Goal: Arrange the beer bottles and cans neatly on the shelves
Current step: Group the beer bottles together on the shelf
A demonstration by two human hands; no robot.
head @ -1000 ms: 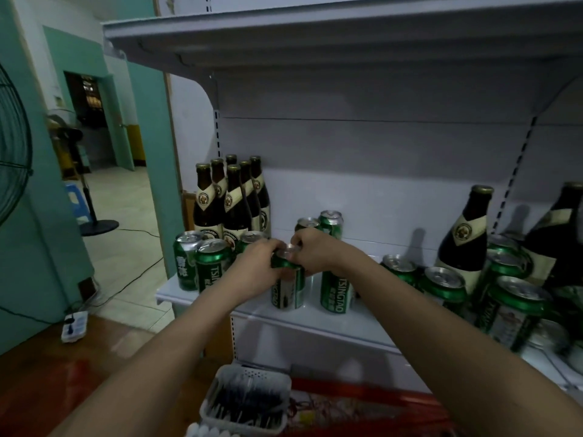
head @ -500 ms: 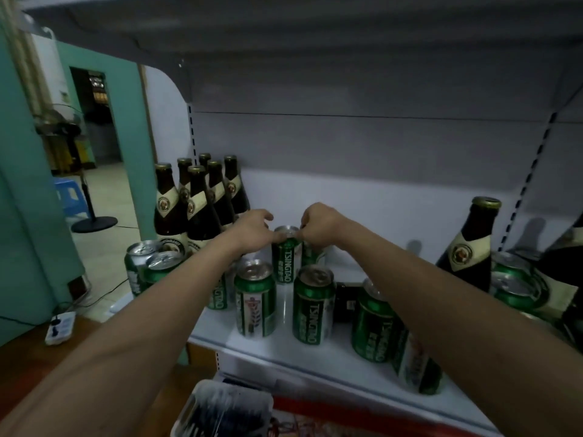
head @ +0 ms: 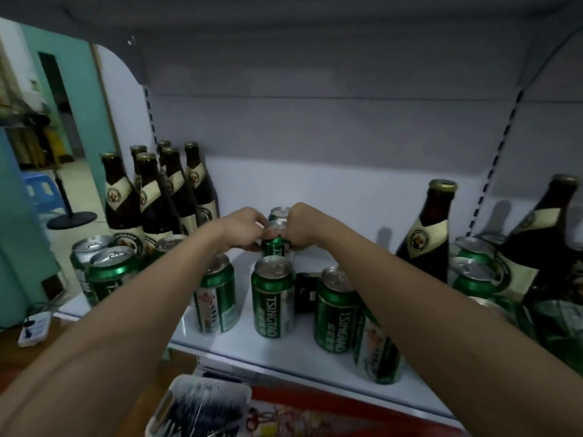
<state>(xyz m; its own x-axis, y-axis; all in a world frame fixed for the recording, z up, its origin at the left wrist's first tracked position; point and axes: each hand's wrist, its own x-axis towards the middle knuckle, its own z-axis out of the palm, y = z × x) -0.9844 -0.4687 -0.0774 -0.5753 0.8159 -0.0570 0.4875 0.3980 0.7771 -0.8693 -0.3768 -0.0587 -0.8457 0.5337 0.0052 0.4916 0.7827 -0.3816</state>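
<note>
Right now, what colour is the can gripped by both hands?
Green, with a silver top; the can shows best in the head view.

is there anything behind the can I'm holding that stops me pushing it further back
Yes. Both the left hand and right hand grip the held can, and another can stands directly behind it, before the back panel.

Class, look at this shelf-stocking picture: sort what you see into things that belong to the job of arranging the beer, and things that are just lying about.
Belongs to the job:
- held can, gripped by left hand and right hand
- other green cans
- brown bottles
- shelf

Just lying about:
- white basket
- power strip
- blue stool
</note>
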